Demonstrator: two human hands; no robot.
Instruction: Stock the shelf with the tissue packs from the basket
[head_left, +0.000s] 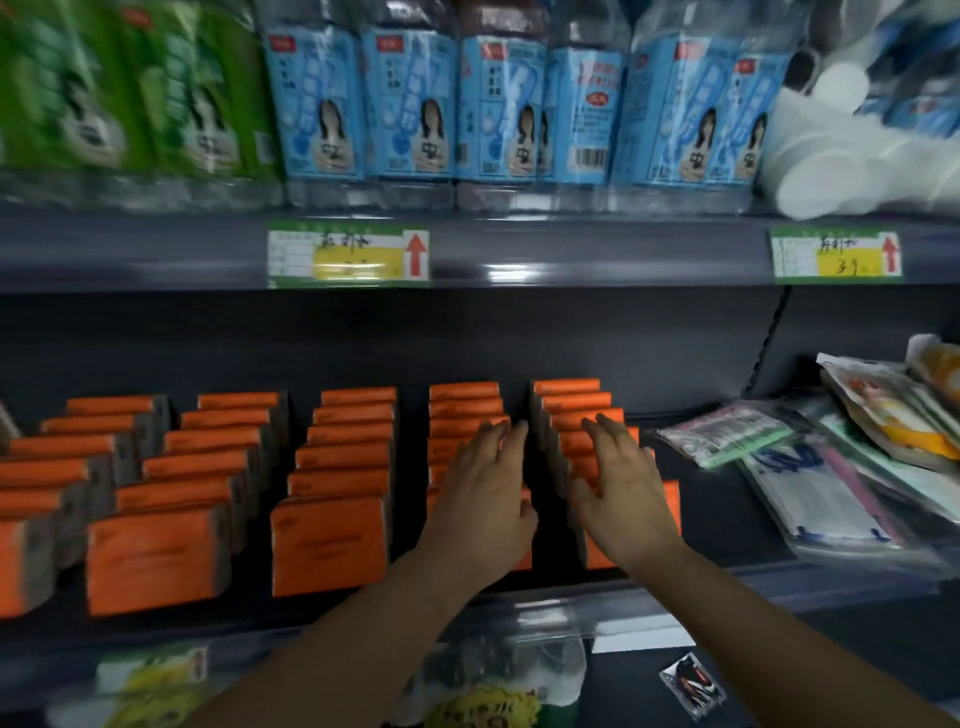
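Note:
Orange tissue packs (330, 545) stand upright in several rows on the dark middle shelf (727, 519). My left hand (485, 499) lies flat over the fourth row of packs (462, 402), fingers spread and holding nothing. Over the rightmost row (571, 397), my right hand (618, 493) is open with the palm down, touching the pack tops. Both hands flank the narrow gap between these two rows. The basket is out of view.
Blue packaged goods (405, 104) and green ones (104, 88) fill the upper shelf, with white round pads (831, 171) at right. Price tags (348, 254) hang on the shelf edge. Flat plastic-wrapped packets (810, 483) lie right of the orange rows. More bagged goods (493, 686) sit below.

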